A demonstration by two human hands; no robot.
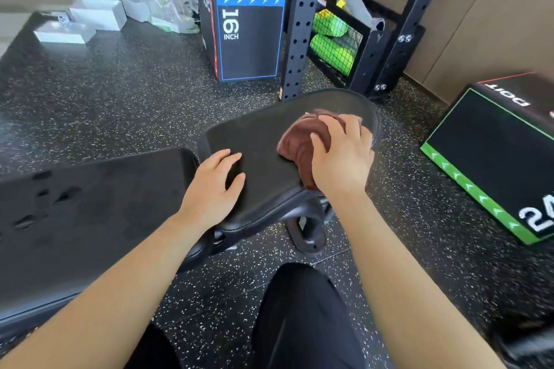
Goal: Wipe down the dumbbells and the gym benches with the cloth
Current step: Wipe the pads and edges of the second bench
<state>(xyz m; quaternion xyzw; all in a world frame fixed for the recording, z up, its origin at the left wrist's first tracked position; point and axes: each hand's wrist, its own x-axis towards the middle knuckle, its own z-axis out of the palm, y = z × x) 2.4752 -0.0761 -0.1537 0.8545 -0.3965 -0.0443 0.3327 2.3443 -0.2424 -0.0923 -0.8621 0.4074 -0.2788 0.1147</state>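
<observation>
A black gym bench fills the middle of the head view: its seat pad [263, 141] lies ahead of me and its long back pad [90, 219] runs off to the left. A bunched brown cloth [296, 147] lies on the right part of the seat pad. My right hand [341, 156] lies on top of the cloth with fingers curled over it, pressing it to the pad. My left hand [215, 186] rests on the seat pad's near left corner, fingers slightly bent, holding nothing. No dumbbells are in view.
A black plyo box marked 16 INCH [248, 36] stands behind the bench, beside a black rack upright [299, 24]. A wire basket with green items [335, 39] sits in the rack. Another plyo box [494, 156] lies at right. White boxes [96, 12] sit at far left on the speckled floor.
</observation>
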